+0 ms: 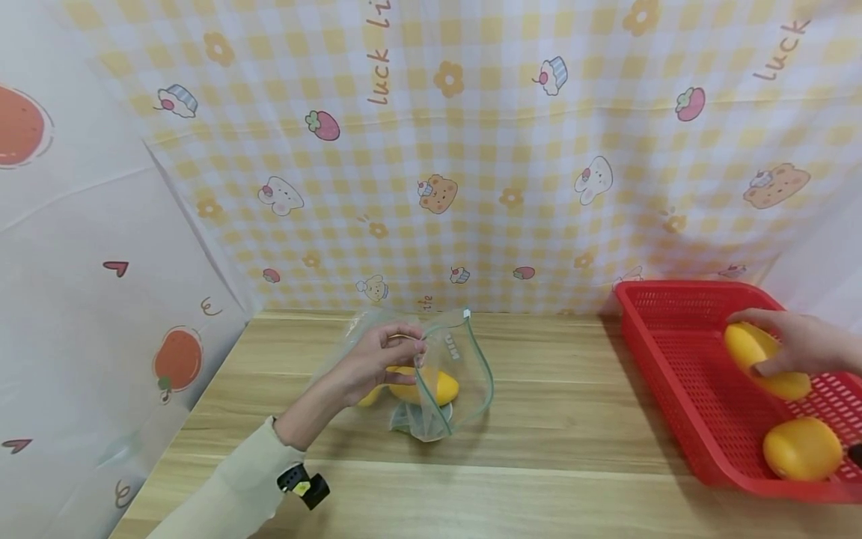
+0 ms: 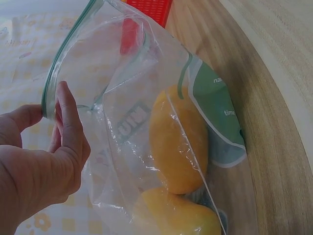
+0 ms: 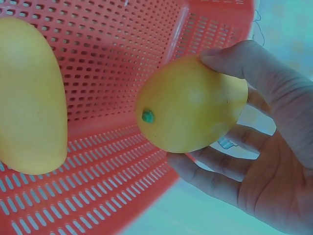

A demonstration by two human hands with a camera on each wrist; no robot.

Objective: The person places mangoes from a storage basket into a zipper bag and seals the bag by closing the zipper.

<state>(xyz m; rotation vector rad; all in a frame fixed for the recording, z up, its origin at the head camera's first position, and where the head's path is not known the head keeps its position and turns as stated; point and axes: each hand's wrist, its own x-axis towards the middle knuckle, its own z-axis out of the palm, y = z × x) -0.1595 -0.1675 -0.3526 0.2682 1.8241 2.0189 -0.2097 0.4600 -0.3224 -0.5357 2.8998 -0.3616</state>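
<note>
Zip bag [image 1: 431, 374]: clear plastic, green seal strip along the rim, green-and-white printed patch low on one side. Stands mouth-up at mid-counter, 12 o'clock from the wearer. Two yellow mangoes [image 1: 431, 387] inside, one stacked above the other in the left wrist view [image 2: 178, 142].

Held mango [image 1: 764, 358]: smooth yellow skin, small green stem dot in the right wrist view [image 3: 190, 105]. Sits over the red basket [image 1: 680, 359], 3 o'clock from the bag.

Around: basket is perforated red plastic at the right edge of the wooden counter [image 1: 552, 449], well apart from the bag. One loose mango [image 1: 801, 448] lies in it, at 5 o'clock of the held one. Checked cartoon-print cloth [image 1: 471, 150] hangs behind. Bare counter between bag and basket.

Hands: left hand [image 1: 377, 363] pinches the bag's rim at its 9 o'clock side, thumb and fingers closed on the seal strip [image 2: 49, 105], forearm in a pale sleeve coming from 7 o'clock. Right hand [image 1: 798, 343] wraps the held mango, fingers curled round its far side, thumb on top [image 3: 244, 61].
</note>
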